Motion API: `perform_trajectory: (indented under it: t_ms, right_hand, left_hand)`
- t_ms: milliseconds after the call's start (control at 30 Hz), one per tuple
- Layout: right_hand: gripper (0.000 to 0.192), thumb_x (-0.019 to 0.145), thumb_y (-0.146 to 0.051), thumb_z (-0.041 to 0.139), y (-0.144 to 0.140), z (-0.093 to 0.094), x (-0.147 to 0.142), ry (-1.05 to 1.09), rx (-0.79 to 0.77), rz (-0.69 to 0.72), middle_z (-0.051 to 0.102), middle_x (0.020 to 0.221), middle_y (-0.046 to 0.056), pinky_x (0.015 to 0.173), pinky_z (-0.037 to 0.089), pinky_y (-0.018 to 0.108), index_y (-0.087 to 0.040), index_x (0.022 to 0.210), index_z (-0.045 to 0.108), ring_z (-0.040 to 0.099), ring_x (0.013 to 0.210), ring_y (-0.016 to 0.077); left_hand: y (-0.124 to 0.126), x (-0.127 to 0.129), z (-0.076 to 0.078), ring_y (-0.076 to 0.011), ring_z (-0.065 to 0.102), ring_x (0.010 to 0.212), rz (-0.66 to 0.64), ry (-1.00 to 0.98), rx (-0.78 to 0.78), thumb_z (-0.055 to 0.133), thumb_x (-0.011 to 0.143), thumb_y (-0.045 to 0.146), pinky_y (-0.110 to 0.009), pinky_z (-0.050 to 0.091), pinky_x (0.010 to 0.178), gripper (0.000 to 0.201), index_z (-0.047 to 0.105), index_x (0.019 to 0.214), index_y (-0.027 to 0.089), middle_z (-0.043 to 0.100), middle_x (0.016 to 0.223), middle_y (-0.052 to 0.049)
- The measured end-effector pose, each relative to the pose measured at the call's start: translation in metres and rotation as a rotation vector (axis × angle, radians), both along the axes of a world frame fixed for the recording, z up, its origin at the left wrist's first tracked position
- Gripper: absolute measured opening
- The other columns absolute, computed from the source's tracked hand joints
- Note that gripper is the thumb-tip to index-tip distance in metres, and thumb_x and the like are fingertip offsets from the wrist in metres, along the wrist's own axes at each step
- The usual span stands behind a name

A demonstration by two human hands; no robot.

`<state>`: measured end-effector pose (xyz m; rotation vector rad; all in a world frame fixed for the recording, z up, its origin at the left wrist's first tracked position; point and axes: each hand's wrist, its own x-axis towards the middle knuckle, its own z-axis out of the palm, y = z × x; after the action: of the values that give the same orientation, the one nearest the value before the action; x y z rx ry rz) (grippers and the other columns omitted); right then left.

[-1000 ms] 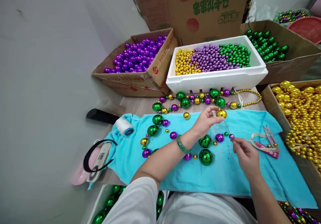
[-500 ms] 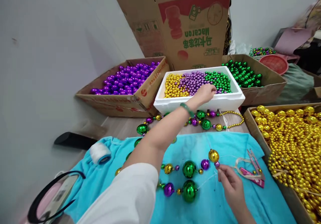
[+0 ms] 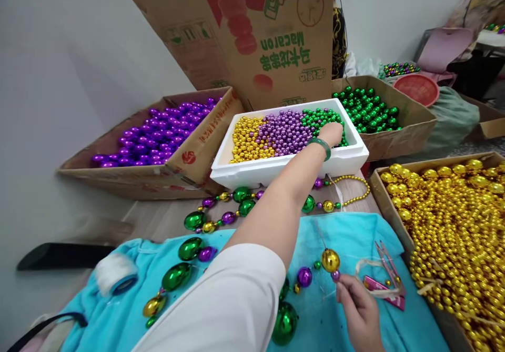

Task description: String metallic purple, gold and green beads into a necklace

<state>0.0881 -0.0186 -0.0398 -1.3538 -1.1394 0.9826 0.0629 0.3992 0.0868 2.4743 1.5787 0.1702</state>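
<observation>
While L hand (image 3: 332,132) digs in foam tray's (image 3: 276,169) green beads (image 3: 321,118), grip unclear, R hand (image 3: 357,310) pinches string.

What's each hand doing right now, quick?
Left hand: reaching into the white foam box, fingers down among the small green beads; grip cannot be told.
Right hand: pinched on the bead strand.

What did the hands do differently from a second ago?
The left hand let go of the gold bead on the string and reached forward into the white foam box, ending over the small green beads. The right hand stayed low on the blue towel, fingers still pinching the string beside the gold bead. The boxes of beads did not move.
</observation>
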Motion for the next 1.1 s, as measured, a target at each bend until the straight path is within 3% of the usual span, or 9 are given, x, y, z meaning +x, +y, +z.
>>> perform_trajectory:
  t_ms: [100,200,300,400,500,600,833,1100]
  right_hand:
    - [0.017,0.089,-0.028,0.054,0.002,0.002,0.001,-0.001,0.005,-0.001,0.056,0.061,0.000,0.053,0.046,0.021,-0.017,0.085,0.066,0.055,0.056,0.0122]
    - [0.016,0.089,-0.027,0.055,0.003,0.009,0.003,0.019,0.040,-0.024,0.056,0.061,0.000,0.050,0.045,0.020,-0.016,0.085,0.066,0.054,0.054,0.0115]
    - [0.015,0.088,-0.026,0.056,0.001,0.019,0.004,0.016,0.081,-0.042,0.056,0.062,0.000,0.050,0.045,0.020,-0.016,0.087,0.067,0.054,0.055,0.0112]
    - [0.014,0.087,-0.026,0.058,-0.004,0.029,0.001,0.008,0.094,-0.010,0.057,0.063,0.000,0.053,0.046,0.022,-0.016,0.088,0.068,0.054,0.057,0.0115]
    - [0.014,0.086,-0.026,0.059,-0.013,0.037,-0.010,0.000,0.067,0.057,0.059,0.063,0.001,0.053,0.046,0.023,-0.016,0.087,0.069,0.054,0.057,0.0113]
    - [0.017,0.086,-0.029,0.060,-0.023,0.041,-0.025,-0.019,0.017,0.122,0.060,0.063,0.001,0.052,0.045,0.023,-0.016,0.086,0.070,0.053,0.055,0.0110]
    - [0.019,0.086,-0.032,0.059,-0.043,0.044,-0.049,-0.108,-0.036,0.263,0.061,0.066,0.002,0.053,0.043,0.023,-0.016,0.089,0.071,0.051,0.056,0.0106]
    - [0.021,0.085,-0.034,0.062,-0.053,0.043,-0.061,-0.185,-0.045,0.289,0.062,0.067,0.002,0.052,0.043,0.023,-0.017,0.090,0.072,0.050,0.055,0.0107]
  left_hand:
    - [-0.006,0.001,0.009,-0.0278,0.059,0.111,0.019,-0.085,0.066,0.049,0.080,0.003,-0.038,0.045,0.095,0.033,0.064,0.109,0.007,0.064,0.114,-0.019]
    - [-0.041,-0.014,0.024,-0.0209,0.062,0.099,0.035,-0.501,-0.015,0.056,0.081,0.010,-0.033,0.047,0.089,0.026,0.063,0.106,0.008,0.066,0.106,-0.015]
    - [-0.113,-0.052,0.034,-0.0117,0.062,0.080,-0.014,-1.054,-0.419,0.058,0.083,0.018,-0.027,0.050,0.080,0.024,0.063,0.106,0.010,0.066,0.101,-0.010]
    - [-0.197,-0.106,0.032,-0.0086,0.062,0.077,0.069,-1.381,-0.771,0.060,0.082,0.018,-0.024,0.050,0.077,0.021,0.067,0.100,0.013,0.067,0.102,-0.008]
    - [-0.265,-0.154,0.018,-0.0078,0.063,0.075,0.232,-1.584,-0.889,0.063,0.078,0.014,-0.020,0.050,0.071,0.020,0.070,0.098,0.014,0.069,0.097,-0.007]
    - [-0.310,-0.188,-0.001,-0.0077,0.064,0.074,0.351,-1.709,-0.872,0.065,0.077,0.013,-0.019,0.050,0.069,0.022,0.071,0.098,0.016,0.069,0.096,-0.006]
    - [-0.364,-0.235,-0.024,-0.0078,0.064,0.076,0.527,-1.864,-0.761,0.060,0.083,0.015,-0.021,0.051,0.073,0.018,0.069,0.099,0.015,0.069,0.102,-0.007]
    - [-0.387,-0.267,-0.032,-0.0078,0.064,0.078,0.514,-2.016,-0.710,0.060,0.083,0.014,-0.021,0.051,0.077,0.017,0.070,0.097,0.015,0.069,0.102,-0.007]
